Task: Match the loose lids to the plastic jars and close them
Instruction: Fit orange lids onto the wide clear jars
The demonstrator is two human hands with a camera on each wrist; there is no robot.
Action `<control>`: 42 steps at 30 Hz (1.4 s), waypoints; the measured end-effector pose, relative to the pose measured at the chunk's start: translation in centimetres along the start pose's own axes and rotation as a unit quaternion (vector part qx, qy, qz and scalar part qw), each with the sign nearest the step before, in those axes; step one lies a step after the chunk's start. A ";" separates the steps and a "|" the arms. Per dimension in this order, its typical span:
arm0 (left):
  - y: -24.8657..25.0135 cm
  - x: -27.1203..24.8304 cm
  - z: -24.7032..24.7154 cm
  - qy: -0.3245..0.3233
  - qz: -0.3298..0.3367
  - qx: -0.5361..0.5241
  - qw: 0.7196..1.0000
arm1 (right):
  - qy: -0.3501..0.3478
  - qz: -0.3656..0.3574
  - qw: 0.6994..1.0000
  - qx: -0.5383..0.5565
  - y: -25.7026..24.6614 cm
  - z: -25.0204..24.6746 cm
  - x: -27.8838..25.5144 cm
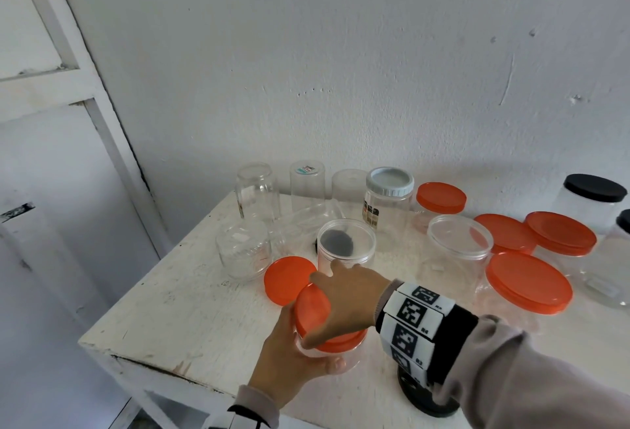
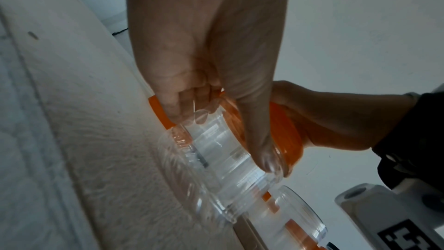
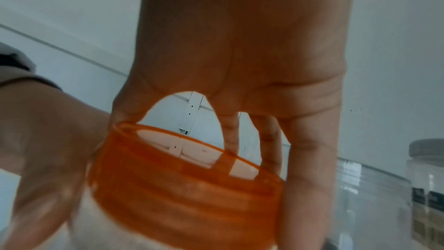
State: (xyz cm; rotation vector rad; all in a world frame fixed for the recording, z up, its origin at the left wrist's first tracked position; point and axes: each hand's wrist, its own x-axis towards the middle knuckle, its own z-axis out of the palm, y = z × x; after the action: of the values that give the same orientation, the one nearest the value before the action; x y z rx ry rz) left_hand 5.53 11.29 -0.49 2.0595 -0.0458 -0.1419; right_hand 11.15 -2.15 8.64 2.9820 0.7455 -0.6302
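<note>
A small clear plastic jar (image 1: 346, 360) stands near the table's front edge. My left hand (image 1: 293, 357) grips its side, thumb on the near wall. An orange lid (image 1: 312, 309) sits on the jar's mouth, and my right hand (image 1: 344, 302) grips it from above with fingers and thumb round its rim. In the left wrist view my left hand (image 2: 216, 117) wraps the jar (image 2: 223, 159) under the lid (image 2: 290, 136). In the right wrist view my right hand (image 3: 240, 67) reaches down over the lid (image 3: 187, 187). A second loose orange lid (image 1: 286, 278) lies flat just behind.
An open jar (image 1: 346, 244) and a wide open jar (image 1: 458, 248) stand behind my hands. Large orange lids (image 1: 528, 282) lie at the right. A white-lidded jar (image 1: 388, 197), upturned clear jars (image 1: 255, 190) and black-lidded jars (image 1: 593, 197) line the wall. The table's front edge (image 1: 153, 360) is close.
</note>
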 end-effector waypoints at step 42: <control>-0.5 -0.1 0.3 0.000 0.010 -0.051 0.999 | -0.065 -0.015 0.998 0.007 0.9 -0.7 -0.5</control>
State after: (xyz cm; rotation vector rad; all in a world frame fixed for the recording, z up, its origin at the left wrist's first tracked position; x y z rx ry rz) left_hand 5.35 11.23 -1.05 1.9561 -0.0574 -0.1305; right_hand 11.43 -3.07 9.36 2.9123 0.7808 -0.8241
